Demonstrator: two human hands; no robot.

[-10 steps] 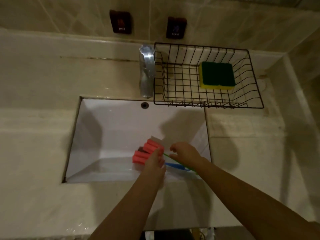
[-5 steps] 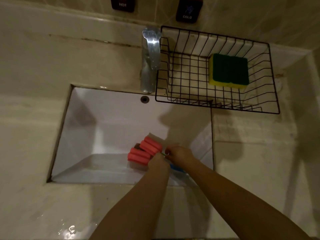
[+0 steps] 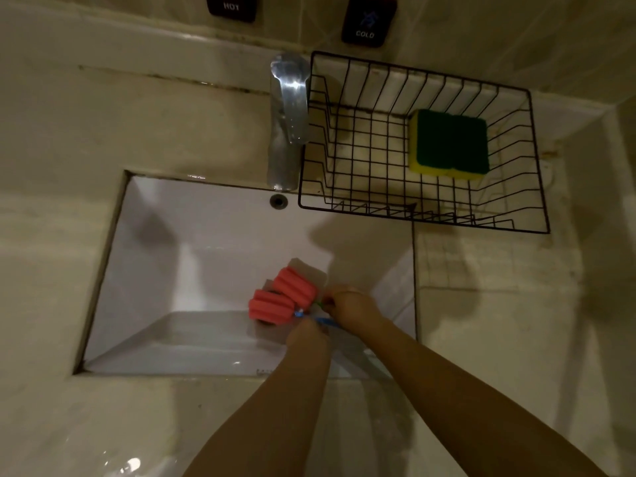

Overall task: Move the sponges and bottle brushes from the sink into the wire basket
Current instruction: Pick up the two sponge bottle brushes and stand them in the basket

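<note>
Two bottle brushes with ribbed red foam heads lie side by side low in the white sink: the nearer brush has a blue handle, the farther brush a green one. My left hand is closed on the blue handle just behind its head. My right hand pinches the green handle. Something grey and flat lies under the red heads, mostly hidden. A green-and-yellow sponge rests in the black wire basket on the counter behind the sink at right.
A chrome tap stands at the sink's back edge, touching the basket's left side. Hot and cold controls sit on the tiled wall above. Beige counter surrounds the sink, wet near the front left.
My head has dropped closer to the sink, so the view shifted downward. Both hands slid back from the red heads onto the handles and closed on them.
</note>
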